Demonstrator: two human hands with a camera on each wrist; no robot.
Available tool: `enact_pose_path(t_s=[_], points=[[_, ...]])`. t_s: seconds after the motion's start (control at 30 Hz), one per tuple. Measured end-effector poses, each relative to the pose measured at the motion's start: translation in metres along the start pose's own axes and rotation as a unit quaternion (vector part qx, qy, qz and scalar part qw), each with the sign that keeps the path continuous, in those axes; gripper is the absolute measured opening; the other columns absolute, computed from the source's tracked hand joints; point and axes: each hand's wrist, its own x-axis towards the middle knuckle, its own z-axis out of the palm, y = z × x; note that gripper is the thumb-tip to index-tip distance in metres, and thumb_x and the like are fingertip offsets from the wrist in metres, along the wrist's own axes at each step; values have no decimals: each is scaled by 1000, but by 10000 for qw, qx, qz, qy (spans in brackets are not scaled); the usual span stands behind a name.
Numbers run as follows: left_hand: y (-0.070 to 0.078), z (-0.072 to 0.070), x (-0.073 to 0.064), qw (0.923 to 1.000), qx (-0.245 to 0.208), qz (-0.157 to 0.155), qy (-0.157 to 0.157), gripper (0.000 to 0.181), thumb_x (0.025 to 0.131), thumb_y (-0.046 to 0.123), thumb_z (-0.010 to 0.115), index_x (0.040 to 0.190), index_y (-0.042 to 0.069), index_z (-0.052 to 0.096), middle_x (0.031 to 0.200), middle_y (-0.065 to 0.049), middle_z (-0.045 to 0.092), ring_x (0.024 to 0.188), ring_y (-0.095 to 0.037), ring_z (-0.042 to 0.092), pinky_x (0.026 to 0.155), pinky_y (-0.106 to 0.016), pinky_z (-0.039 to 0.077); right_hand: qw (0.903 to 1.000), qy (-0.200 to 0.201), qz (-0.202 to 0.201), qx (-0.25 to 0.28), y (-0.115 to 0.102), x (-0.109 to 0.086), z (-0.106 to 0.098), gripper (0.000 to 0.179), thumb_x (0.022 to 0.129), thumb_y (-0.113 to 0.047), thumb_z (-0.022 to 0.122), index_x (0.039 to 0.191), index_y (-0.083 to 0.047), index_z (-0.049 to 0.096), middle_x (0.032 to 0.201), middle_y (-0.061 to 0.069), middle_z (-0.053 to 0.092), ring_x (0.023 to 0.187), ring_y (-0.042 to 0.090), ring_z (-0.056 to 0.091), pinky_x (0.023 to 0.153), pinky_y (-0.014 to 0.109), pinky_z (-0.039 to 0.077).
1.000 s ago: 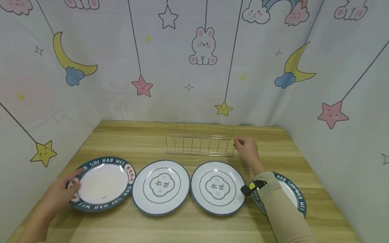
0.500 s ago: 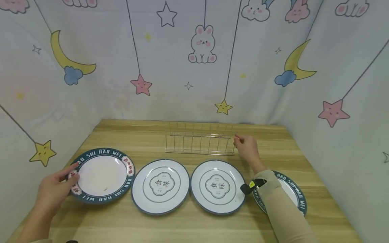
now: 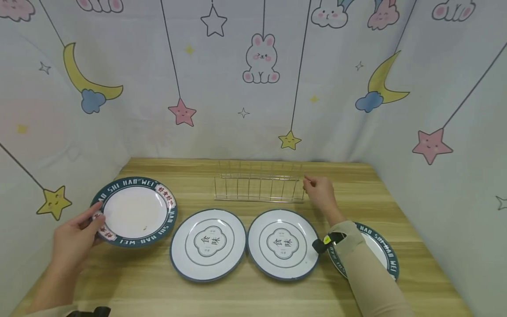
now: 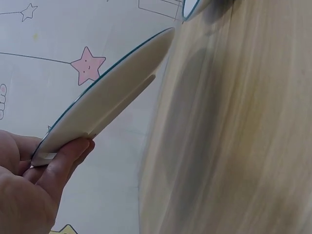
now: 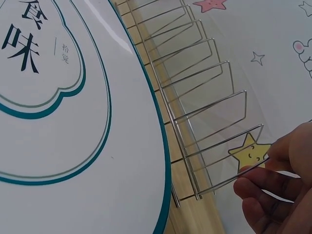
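Observation:
At the left of the head view, my left hand (image 3: 73, 240) grips the left edge of a white plate (image 3: 135, 212) with a dark green lettered rim. Its thumb lies on top of the rim and its fingers go beneath. The left wrist view shows the plate's pale underside (image 4: 109, 100) tilted and raised off the table, its shadow below. Toward the back, my right hand (image 3: 321, 193) pinches the end wire of a metal wire dish rack (image 3: 259, 200) between thumb and fingers. Upright wire loops of the rack (image 5: 245, 91) show in the right wrist view.
Two white plates with thin blue rims, one left (image 3: 207, 268) and one right (image 3: 283, 268), lie side by side before the rack. Another green-rimmed plate (image 3: 392, 259) lies partly under my right forearm. A patterned cloth (image 3: 222, 132) hangs around the wooden table (image 3: 190, 299).
My left hand has lifted the green-rimmed plate up off the table and moved it slightly toward the back. The right hand still pinches the rack, which stays in place.

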Motion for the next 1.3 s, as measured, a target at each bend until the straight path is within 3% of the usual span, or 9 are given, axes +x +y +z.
enact_pose_path(t_s=[0.33,0.47,0.77,0.97,1.3], points=[[23,20,-2,9977,-670,23,137,44,89,25,58,130,33,45,143,-14,30,81,0,58,63,-22,54,9999,-56,-126,42,-1,-1,-1,33,93,-24,51,120,-6,59,87,7,66,75,17,61,56,27,51],[32,26,-2,9942,-1064,139,87,44,88,22,60,129,32,47,144,-13,29,84,-2,58,63,-22,53,9998,-104,-141,70,1,1,-1,33,93,-22,51,122,-6,58,86,6,66,76,17,61,58,28,52],[48,44,-3,9885,-1429,488,-100,44,88,21,60,130,30,49,143,-10,31,89,-7,59,67,-23,52,9994,-173,-48,298,0,0,-1,33,93,-21,52,121,-4,57,89,11,65,81,23,62,64,29,54],[59,59,-2,9818,-1722,761,-238,45,86,19,62,129,25,51,132,-17,42,86,-10,61,66,-25,53,9993,-106,-33,362,1,1,-1,32,93,-20,52,120,-5,59,89,12,66,81,25,62,61,29,52],[75,83,1,9780,-1807,975,-380,44,85,17,64,127,24,53,113,-10,49,82,-14,61,65,-26,54,9984,-115,14,557,6,4,0,31,92,-20,54,120,-7,59,93,13,66,84,26,64,66,30,55]])
